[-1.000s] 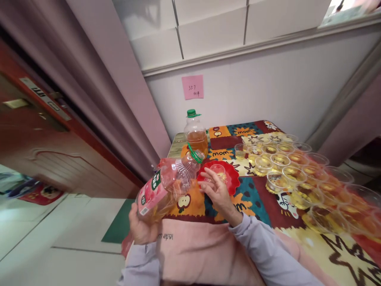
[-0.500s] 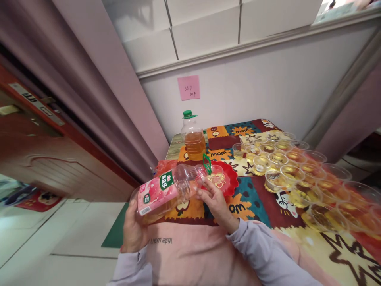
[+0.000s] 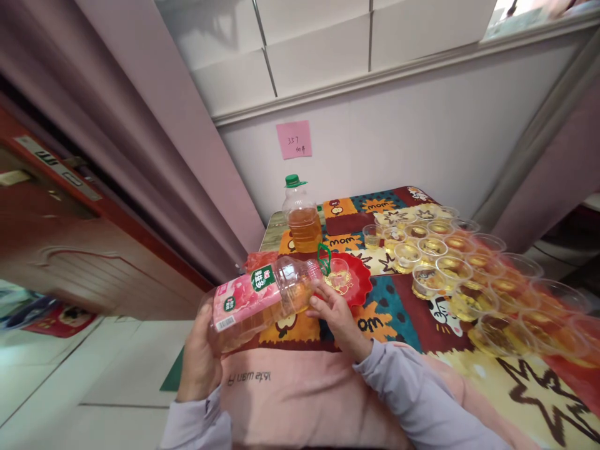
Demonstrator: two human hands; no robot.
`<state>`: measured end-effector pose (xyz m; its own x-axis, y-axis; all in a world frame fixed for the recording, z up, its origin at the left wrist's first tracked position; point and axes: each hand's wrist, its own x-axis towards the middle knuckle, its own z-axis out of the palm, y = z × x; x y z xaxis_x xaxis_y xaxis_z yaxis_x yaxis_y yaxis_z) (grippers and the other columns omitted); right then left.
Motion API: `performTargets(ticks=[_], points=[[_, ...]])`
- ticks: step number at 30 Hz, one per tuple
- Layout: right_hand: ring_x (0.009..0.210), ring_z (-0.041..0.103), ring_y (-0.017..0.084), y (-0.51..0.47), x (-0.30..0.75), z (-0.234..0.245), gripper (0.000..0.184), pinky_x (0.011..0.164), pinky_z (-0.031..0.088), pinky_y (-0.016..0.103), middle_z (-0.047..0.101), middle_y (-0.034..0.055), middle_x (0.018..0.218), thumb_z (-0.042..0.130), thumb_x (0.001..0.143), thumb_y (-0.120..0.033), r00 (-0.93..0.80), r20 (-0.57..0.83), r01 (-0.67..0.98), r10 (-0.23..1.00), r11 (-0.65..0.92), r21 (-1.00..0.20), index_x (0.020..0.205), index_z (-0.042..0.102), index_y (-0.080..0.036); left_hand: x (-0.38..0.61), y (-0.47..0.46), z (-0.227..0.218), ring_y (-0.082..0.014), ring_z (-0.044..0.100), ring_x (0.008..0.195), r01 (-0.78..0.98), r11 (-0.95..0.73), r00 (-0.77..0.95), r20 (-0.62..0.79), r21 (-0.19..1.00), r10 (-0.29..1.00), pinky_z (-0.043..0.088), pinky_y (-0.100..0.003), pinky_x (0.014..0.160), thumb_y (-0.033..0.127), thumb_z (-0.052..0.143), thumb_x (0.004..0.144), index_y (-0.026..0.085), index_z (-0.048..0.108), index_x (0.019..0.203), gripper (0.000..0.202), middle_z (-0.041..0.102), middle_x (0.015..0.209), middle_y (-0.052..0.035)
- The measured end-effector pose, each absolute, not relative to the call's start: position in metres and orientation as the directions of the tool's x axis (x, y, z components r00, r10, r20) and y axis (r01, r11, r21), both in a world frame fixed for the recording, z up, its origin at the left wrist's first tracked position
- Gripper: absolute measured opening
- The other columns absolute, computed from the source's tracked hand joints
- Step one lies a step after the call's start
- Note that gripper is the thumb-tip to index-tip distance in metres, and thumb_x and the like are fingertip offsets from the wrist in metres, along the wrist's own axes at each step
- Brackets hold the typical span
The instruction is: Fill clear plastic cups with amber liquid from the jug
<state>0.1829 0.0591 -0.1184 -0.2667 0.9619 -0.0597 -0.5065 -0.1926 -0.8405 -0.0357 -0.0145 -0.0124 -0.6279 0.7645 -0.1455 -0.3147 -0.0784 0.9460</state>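
A large clear juice bottle (image 3: 248, 300) with a pink label lies tilted across the view, its neck up and to the right. My left hand (image 3: 199, 356) is wrapped round its base. Fingers of my right hand (image 3: 335, 315) are closed about its neck end. Amber juice reaches into the bottle's shoulder. The bottle's mouth is above a red scalloped plate (image 3: 360, 290), close to a clear plastic cup (image 3: 341, 278) there. A green loop (image 3: 324, 257) stands up by the mouth.
Behind stands a second juice bottle (image 3: 304, 228) with a green cap. Several clear cups of yellow juice (image 3: 452, 269) crowd the table's right side. A patterned cloth (image 3: 394, 312) covers the table. A pink note (image 3: 294, 139) is on the wall, and a door (image 3: 89, 262) is at left.
Juice has run further toward the bottle's neck, and its base has shifted slightly left and up with my left hand. My right hand stays at the neck.
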Motion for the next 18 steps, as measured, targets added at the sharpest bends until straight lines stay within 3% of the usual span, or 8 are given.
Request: performTargets(ticks=[6,14,18], points=[[0.129,0.069,0.033,0.060,0.183,-0.118,0.076,0.090,0.069,0.044,0.066,0.0130,0.151,0.089,0.079,-0.059,-0.302,-0.035,-0.520,0.953,-0.196,-0.831,0.144,0.067,-0.026,-0.036,-0.012,-0.001,-0.0388,0.082,0.098,-0.326,-0.009,-0.604,-0.201,0.945,0.771,0.071,-0.049,0.075,0.049,0.082,0.081,0.019,0.077,0.124,0.053,0.086,0.103,-0.0106],[0.133,0.066,0.034,0.060,0.183,-0.118,0.075,0.089,0.068,0.041,0.064,0.0148,0.153,0.090,0.079,-0.058,-0.290,-0.038,-0.527,0.956,-0.193,-0.827,0.143,0.067,-0.024,-0.036,-0.006,0.006,-0.0269,0.079,0.064,-0.278,0.000,-0.650,-0.188,0.961,0.736,0.069,-0.040,0.063,0.042,0.076,0.087,0.018,0.079,0.115,0.037,0.081,0.078,-0.0047],[0.131,0.068,0.033,0.061,0.183,-0.117,0.071,0.088,0.068,0.040,0.067,0.0128,0.149,0.088,0.080,-0.059,-0.313,-0.020,-0.528,0.950,-0.192,-0.827,0.139,0.069,-0.025,-0.033,-0.004,0.011,-0.0254,0.076,0.060,-0.281,0.013,-0.649,-0.200,0.960,0.734,0.068,-0.038,0.060,0.042,0.079,0.085,0.020,0.078,0.116,0.037,0.079,0.073,-0.0023]])
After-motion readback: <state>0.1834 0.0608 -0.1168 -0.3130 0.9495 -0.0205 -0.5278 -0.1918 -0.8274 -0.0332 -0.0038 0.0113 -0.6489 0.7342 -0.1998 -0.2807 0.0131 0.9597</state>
